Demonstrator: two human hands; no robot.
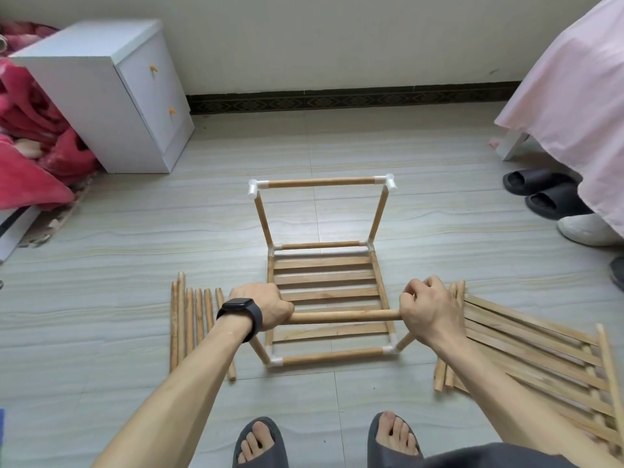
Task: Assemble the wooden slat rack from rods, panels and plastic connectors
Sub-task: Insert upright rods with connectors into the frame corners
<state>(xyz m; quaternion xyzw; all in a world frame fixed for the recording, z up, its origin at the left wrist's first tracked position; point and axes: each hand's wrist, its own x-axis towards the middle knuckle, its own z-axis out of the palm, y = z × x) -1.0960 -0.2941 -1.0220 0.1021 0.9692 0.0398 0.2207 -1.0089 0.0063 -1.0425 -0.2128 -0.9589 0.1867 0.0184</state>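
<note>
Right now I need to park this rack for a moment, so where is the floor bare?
Bare floor lies beyond the rack, between the cabinet and the black slippers, and left of the loose rods. It is crowded near you: those rods by the left hand, the slat panel by the right hand.

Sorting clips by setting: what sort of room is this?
Probably a bedroom: a white nightstand, a bed draped in a pink sheet, a red blanket and slippers beside the bed.

Bright, even, soft light; faint shadows; wide-angle bending at edges; corners perhaps slightly soft.
</note>
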